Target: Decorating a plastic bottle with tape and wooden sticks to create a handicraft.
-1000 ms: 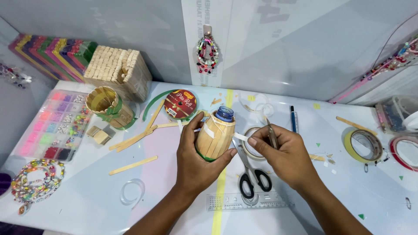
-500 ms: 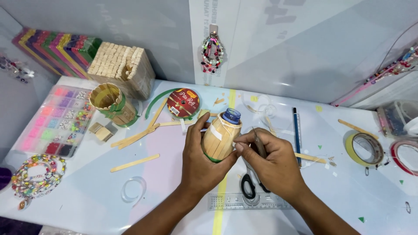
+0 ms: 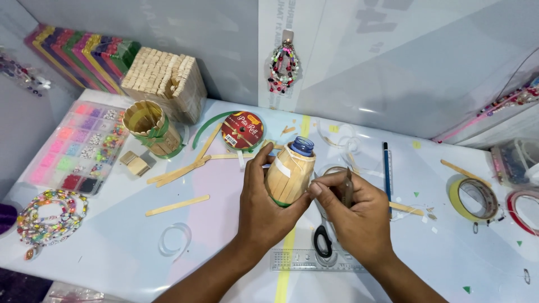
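**Fingers wrapped round a stick-covered bottle**

Fingers (image 3: 264, 160) of the left hand (image 3: 266, 205) curl snugly around a small bottle clad in wooden sticks (image 3: 289, 174), holding it tilted just above the counter (image 3: 112, 247). Right hand (image 3: 351, 216) sits right beside it, fingers pinched narrow on a thin dark tool (image 3: 348, 191) near the bottle's side. Black-handled scissors (image 3: 323, 241) and a clear ruler (image 3: 306, 261) lie underneath.

A craft hobby desk here: bead organiser box (image 3: 78, 147), ice-cream sticks (image 3: 177, 205), ribbon spool (image 3: 242, 130), tape rolls (image 3: 473, 199), scissors (image 3: 323, 238), ruler (image 3: 314, 260) everywhere
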